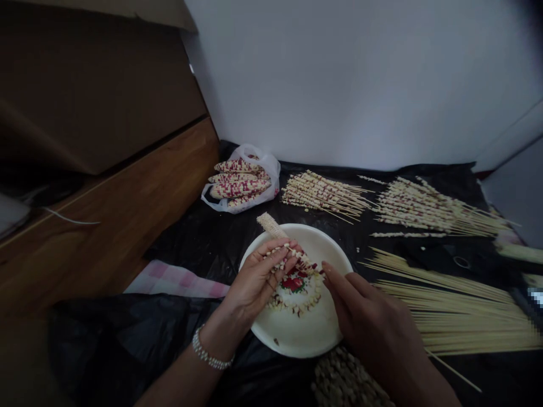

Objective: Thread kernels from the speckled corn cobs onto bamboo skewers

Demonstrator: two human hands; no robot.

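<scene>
My left hand (258,274), a beaded bracelet on its wrist, is closed around a corn cob (271,225) above a white basin (339,249). The cob's far end is stripped bare. Cream and dark red kernels (304,261) show beyond the fingertips on the side towards my right hand. My right hand (360,305) is closed, its thumb and fingertips pinched beside these kernels over the basin's right side. What it pinches is too small to make out. Loose corn kernels (299,308) lie in the basin around a red and green printed pattern.
A plastic bag (271,169) of speckled corn cobs (240,188) stands behind the basin. Two piles of kernel-threaded skewers (324,192) lie to its right. Plain bamboo skewers (462,316) spread at the right on black plastic sheeting (190,243). A white wall (339,85) rises behind.
</scene>
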